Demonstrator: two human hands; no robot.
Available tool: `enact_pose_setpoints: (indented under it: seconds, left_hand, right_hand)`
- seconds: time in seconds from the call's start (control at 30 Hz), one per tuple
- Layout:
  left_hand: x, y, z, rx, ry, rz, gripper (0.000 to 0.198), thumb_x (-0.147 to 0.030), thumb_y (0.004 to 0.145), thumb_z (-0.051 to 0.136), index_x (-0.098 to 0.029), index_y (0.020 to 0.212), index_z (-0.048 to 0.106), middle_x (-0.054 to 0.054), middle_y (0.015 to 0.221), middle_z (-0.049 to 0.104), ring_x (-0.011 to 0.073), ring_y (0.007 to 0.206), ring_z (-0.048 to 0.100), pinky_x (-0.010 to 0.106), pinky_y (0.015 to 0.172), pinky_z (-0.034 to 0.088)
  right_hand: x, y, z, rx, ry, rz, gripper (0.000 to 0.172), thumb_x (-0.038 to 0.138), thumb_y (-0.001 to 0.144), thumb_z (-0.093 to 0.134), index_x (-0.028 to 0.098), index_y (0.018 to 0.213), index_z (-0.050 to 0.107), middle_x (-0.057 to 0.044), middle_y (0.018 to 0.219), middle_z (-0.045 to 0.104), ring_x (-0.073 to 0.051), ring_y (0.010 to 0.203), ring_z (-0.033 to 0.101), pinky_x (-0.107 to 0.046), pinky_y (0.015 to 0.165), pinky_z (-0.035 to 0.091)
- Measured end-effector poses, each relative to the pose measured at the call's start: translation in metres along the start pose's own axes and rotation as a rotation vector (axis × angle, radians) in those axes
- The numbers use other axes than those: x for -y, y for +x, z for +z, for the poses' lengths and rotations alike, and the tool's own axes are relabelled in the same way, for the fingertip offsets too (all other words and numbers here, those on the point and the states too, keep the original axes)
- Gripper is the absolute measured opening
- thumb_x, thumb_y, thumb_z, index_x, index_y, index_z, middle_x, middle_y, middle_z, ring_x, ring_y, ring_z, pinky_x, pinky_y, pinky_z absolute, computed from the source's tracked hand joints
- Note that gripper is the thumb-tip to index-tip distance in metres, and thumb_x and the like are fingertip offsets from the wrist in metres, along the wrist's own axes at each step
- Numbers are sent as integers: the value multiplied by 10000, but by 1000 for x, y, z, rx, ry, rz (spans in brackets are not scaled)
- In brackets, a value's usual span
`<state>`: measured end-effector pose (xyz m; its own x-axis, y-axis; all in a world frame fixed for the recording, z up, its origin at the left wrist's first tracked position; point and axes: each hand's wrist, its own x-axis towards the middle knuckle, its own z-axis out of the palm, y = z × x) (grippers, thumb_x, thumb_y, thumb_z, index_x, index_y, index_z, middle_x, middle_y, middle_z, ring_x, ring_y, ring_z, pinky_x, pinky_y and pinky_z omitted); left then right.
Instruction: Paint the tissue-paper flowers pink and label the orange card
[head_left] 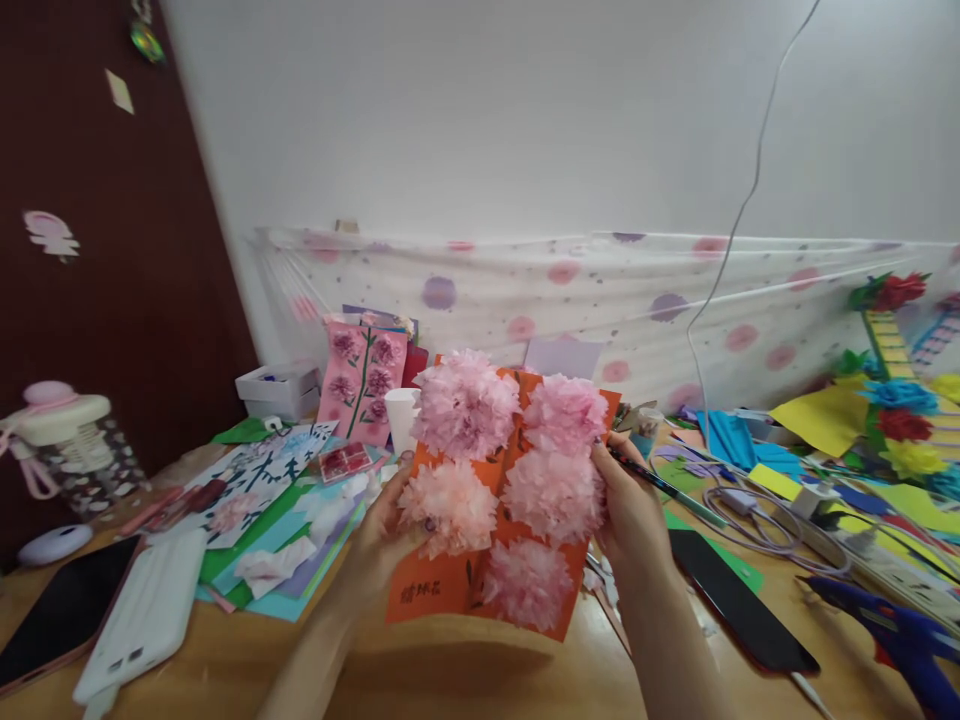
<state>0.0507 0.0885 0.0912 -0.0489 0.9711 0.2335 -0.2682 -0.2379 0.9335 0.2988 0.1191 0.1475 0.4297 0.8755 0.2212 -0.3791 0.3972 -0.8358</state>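
Observation:
An orange paper card (442,597) is held up above the table between my two hands. Several fluffy pink paper flowers (466,405) cover most of it, and dark handwritten characters stand at its lower left. My left hand (386,525) grips the card's left edge, its fingers partly hidden by a flower. On the right edge my right hand (626,500) is closed, thumb in front. A dark patterned pen (667,484) sticks out of the same hand toward the right. The card's back is hidden.
Coloured paper sheets (262,570) and a white power bank (146,615) lie left. A phone (739,600), a cable, a power strip (892,575) and a blue glue gun (885,630) are on the right. Behind stand a white cup (402,415) and a pink flower card (352,385).

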Motion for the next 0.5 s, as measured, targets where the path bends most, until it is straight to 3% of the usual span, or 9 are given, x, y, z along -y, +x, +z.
enact_pose_setpoints:
  seconds: [0.13, 0.33, 0.5]
  left_hand:
    - [-8, -23, -1, 23, -24, -29, 714, -420, 635, 874, -266, 1283, 618, 80, 1212, 703, 294, 1137, 654, 364, 964, 519]
    - [-8, -47, -1, -147, -26, -118, 833, -441, 514, 932, -286, 1263, 601, 80, 1240, 707, 311, 1121, 669, 344, 893, 551]
    - [-14, -53, -2, -133, -11, -113, 858, -466, 496, 935, -286, 1277, 626, 84, 1176, 728, 310, 1044, 695, 353, 856, 565]
  right_hand:
    - [14, -12, 1, -31, 40, 113, 407, 352, 495, 881, 219, 777, 619, 48, 628, 645, -132, 524, 558, -218, 469, 418]
    - [22, -23, -3, -19, -18, 117, 351, 390, 571, 856, 239, 798, 635, 35, 637, 672, -152, 508, 596, -237, 453, 454]
    - [24, -26, -5, 9, -97, -8, 314, 377, 598, 843, 225, 796, 652, 13, 630, 669, -169, 500, 601, -257, 441, 447]
